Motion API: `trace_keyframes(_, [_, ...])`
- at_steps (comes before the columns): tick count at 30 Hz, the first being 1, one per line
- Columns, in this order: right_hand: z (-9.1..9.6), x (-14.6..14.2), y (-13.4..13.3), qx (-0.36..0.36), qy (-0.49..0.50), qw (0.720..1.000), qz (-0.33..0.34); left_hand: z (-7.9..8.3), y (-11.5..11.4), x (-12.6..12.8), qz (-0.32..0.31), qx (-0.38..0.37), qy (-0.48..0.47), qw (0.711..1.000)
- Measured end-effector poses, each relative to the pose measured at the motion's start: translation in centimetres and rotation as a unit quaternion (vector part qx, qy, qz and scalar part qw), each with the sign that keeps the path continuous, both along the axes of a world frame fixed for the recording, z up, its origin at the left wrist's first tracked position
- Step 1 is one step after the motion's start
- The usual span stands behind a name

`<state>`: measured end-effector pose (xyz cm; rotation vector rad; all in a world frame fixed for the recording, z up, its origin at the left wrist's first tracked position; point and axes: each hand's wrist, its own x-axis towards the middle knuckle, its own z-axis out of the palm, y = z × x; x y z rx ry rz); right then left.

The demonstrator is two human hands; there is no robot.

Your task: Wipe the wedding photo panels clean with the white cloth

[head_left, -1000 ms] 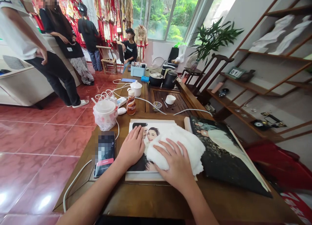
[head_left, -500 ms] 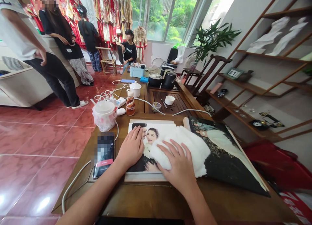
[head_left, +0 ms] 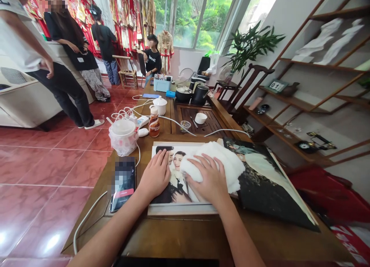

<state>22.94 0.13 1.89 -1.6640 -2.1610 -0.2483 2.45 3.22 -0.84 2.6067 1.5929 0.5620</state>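
1. Left hand: fingers spread wide, lying flat on the wedding photo, holding nothing.
2. Right hand: fingers slightly apart and curved, pressing down on a wad of white cotton, not gripping it.
3. Wad on the photo's right half, directly under the right palm, long axis running crosswise, far end against a dark photo board.
4. Right hand nearer the wad; left hand just beside it, not touching.
5. Phone on the wooden table, just left of the photo.
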Motion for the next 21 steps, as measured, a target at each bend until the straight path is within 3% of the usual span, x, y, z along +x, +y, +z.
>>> trace_keyframes(4, [-0.3, -0.1, -0.3, 0.005, 0.004, 1.0, -0.007, 0.0, 0.0, -0.1, 0.0, 0.0, -0.008, 1.0])
trace_keyframes(13, [-0.9, 1.0, -4.6, -0.001, -0.007, 1.0, -0.002, -0.2, 0.4, 0.1, -0.002, 0.008, -0.029, 1.0])
trace_keyframes(21, [-0.7, 1.2, -0.5, 0.015, 0.0, 1.0, -0.015, -0.4, 0.1, -0.1, 0.001, 0.0, -0.019, 1.0])
